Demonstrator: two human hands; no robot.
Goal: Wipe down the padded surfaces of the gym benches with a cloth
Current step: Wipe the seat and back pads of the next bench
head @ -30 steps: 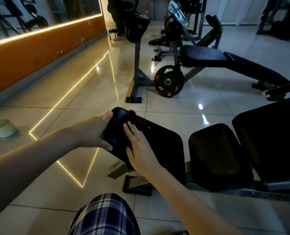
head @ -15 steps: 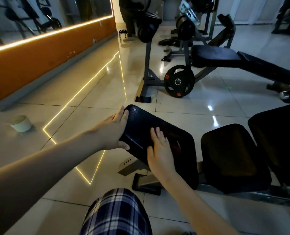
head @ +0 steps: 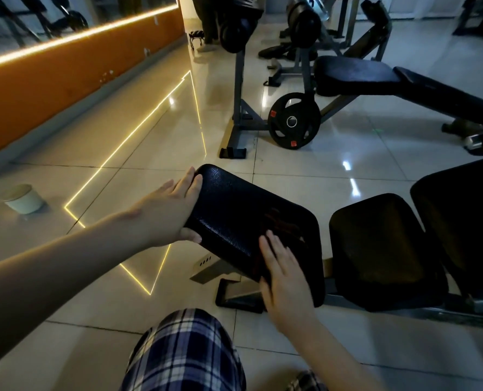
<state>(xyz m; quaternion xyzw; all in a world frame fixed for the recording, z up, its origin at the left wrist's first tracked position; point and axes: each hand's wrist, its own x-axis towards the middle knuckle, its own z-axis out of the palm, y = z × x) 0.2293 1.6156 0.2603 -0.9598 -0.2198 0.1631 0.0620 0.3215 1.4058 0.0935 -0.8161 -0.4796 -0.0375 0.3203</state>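
Wiping seems underway: the left hand (head: 169, 213), fingers straight, braces the pad (head: 234, 210) at 9 o'clock. The right hand (head: 286, 280), fingers flat, presses a dark cloth (head: 284, 225). The next stroke likely runs toward 3 o'clock.

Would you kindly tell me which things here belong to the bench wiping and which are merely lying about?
Job: left hand, right hand, tilted pad, seat pad, dark cloth (hard to see).
Lying about: weight plate, white tub.
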